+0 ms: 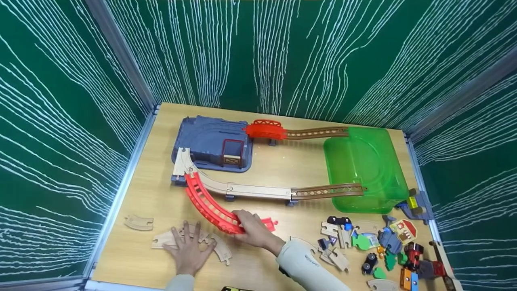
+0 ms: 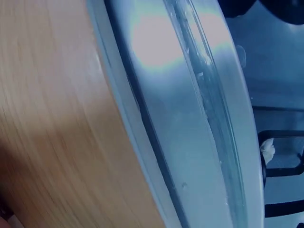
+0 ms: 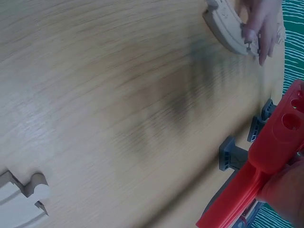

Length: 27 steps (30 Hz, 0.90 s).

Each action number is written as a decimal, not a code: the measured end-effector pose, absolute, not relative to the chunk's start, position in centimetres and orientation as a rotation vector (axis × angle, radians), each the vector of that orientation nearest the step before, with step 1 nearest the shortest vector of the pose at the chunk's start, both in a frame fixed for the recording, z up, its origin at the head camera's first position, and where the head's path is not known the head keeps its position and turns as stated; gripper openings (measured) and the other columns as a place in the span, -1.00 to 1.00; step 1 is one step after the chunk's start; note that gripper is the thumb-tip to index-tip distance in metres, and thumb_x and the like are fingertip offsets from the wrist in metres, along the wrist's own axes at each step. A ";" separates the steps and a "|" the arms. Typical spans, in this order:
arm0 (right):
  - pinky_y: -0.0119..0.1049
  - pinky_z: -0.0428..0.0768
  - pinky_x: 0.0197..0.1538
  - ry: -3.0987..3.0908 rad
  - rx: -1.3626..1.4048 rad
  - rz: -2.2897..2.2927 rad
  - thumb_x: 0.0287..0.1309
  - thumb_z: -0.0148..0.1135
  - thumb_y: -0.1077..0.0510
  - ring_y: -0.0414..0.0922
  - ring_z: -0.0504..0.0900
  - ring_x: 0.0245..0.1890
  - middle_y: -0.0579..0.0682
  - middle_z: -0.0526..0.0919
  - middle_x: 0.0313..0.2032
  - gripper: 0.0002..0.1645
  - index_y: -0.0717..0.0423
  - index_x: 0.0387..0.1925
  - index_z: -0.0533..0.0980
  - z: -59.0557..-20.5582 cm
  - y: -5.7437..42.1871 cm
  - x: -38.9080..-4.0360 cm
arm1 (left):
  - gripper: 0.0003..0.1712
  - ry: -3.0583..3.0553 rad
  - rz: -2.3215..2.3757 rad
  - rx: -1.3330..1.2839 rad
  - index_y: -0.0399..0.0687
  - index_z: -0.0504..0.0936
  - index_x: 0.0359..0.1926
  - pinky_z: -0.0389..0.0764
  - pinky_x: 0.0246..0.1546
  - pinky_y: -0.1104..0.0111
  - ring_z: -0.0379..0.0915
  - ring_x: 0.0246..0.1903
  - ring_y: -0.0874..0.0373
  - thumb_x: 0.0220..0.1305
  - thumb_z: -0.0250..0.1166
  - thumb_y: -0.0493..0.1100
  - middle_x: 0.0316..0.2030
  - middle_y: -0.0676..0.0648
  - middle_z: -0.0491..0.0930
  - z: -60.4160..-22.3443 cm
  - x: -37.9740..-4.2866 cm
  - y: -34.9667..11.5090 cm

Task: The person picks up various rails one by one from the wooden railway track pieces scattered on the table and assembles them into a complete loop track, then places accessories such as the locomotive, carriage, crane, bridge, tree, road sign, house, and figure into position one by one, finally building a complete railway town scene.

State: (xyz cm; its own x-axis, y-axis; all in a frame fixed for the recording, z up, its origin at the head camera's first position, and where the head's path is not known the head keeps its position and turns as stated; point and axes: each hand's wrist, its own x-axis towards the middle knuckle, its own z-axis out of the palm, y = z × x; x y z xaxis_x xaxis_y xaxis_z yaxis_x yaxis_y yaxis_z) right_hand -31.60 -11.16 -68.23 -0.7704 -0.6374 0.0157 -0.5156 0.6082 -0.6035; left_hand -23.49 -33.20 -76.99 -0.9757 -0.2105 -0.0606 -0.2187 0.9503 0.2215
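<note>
My right hand [image 1: 256, 230] grips a long red curved track piece [image 1: 207, 207] near its right end. The far end of that piece overlaps the wooden switch track [image 1: 189, 165] beside the grey-blue base. In the right wrist view the red track [image 3: 273, 147] hangs above the table, with part of my right hand [image 3: 287, 194] around it. My left hand [image 1: 189, 248] rests with fingers spread on several wooden track pieces [image 1: 220, 248] at the front left. In the right wrist view the left hand [image 3: 263, 23] touches a curved wooden piece [image 3: 225, 23].
A raised track links the grey-blue base [image 1: 210, 139], red bridge [image 1: 265, 130], brown tracks [image 1: 317, 132] and green bin [image 1: 363, 169]. Loose tracks, trees and a red toy engine [image 1: 414, 254] lie front right. A metal frame [image 2: 175, 114] borders the table.
</note>
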 end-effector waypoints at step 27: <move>-0.26 0.32 -0.11 2.673 -0.945 -0.831 -0.10 0.26 -0.09 -0.23 0.39 -0.15 -0.13 0.43 -0.07 -0.22 0.06 0.16 0.22 -66.8 -9.7 -31.6 | 0.05 2.878 0.210 0.011 0.06 0.08 0.31 -0.36 -0.07 -0.39 -0.28 0.23 -0.33 -0.11 -0.14 0.57 0.30 -0.20 -0.02 -74.5 -26.4 -19.1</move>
